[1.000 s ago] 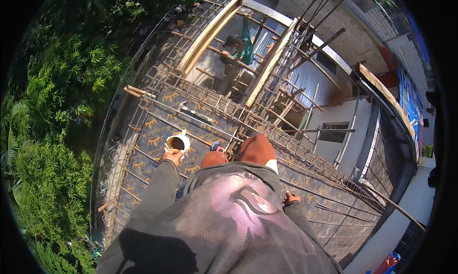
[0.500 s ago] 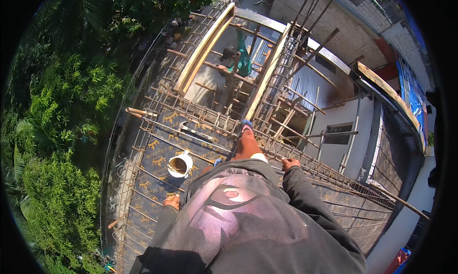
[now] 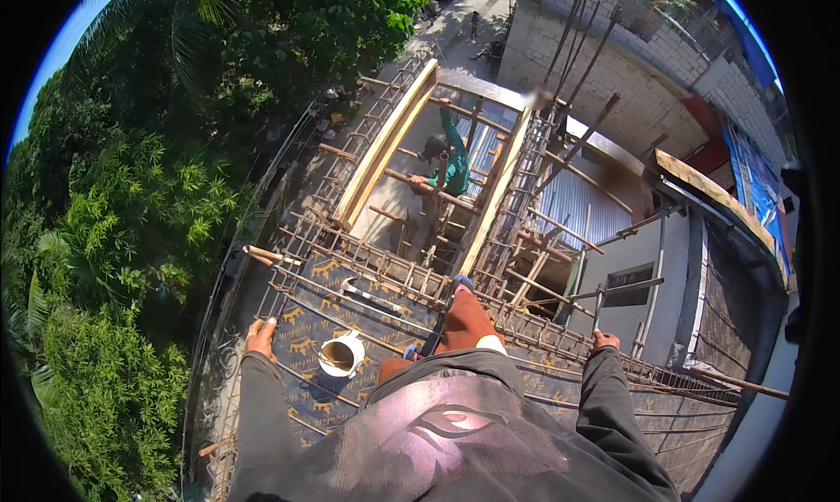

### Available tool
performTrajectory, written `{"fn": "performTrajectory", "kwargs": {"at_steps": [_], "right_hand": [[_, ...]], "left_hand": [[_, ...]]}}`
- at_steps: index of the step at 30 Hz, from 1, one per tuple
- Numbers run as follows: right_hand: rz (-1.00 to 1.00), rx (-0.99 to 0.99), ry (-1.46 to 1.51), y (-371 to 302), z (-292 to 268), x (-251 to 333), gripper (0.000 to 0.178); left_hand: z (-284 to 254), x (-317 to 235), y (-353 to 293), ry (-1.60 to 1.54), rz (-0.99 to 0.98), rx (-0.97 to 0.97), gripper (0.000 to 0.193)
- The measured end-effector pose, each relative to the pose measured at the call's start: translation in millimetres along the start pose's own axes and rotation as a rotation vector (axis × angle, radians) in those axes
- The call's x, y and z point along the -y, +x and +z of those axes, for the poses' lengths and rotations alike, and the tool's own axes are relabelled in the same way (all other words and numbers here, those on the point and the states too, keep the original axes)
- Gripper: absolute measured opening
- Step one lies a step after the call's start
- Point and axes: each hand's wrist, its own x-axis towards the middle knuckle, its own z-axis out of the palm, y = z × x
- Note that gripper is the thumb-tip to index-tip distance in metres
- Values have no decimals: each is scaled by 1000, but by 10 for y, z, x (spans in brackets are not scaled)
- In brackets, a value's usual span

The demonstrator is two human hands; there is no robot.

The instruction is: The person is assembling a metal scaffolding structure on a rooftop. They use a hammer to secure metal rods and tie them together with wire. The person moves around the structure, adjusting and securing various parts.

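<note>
My left hand [image 3: 261, 338] is held out over the left side of the deck, fingers apart and nothing in it. Out to the right, my right hand [image 3: 604, 339] hovers above the rebar, its fingers loosely curled with nothing visible in them. Between my left hand and my legs stands a white bucket [image 3: 354, 352] with a dark inside and what looks like a stick in it. It rests on dark printed form panels [image 3: 306, 296] crossed by thin rebar. One foot [image 3: 462, 282] is forward at the rebar cage [image 3: 385, 270]; the other is beside the bucket.
Ahead, timber beam forms [image 3: 385, 148] frame an opening with poles across it. Inside it a person in a green top [image 3: 453, 170] grips a pole. Upright rebar [image 3: 573, 43] rises beyond. Trees [image 3: 131, 240] lie past the left edge, and a white wall [image 3: 643, 248] stands right.
Both my hands have swung outward and forward, away from my body. My view has tilted up a little, so the scene sits lower. The person in green still holds the pole.
</note>
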Motion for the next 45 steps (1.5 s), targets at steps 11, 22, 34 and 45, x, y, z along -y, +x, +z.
{"fn": "performTrajectory", "kwargs": {"at_steps": [11, 22, 34, 45], "right_hand": [[-46, 436, -159, -842, 794, -39, 38], [163, 498, -204, -631, 611, -185, 43], [-327, 438, -341, -917, 567, 330, 40], [-84, 413, -192, -1086, 838, 6, 36]], "left_hand": [[567, 1514, -628, 375, -153, 342, 50], [341, 1934, -925, 192, -378, 81, 38], [611, 2299, -999, 71, -371, 36, 41], [333, 3347, -1172, 501, -380, 54, 50]]}}
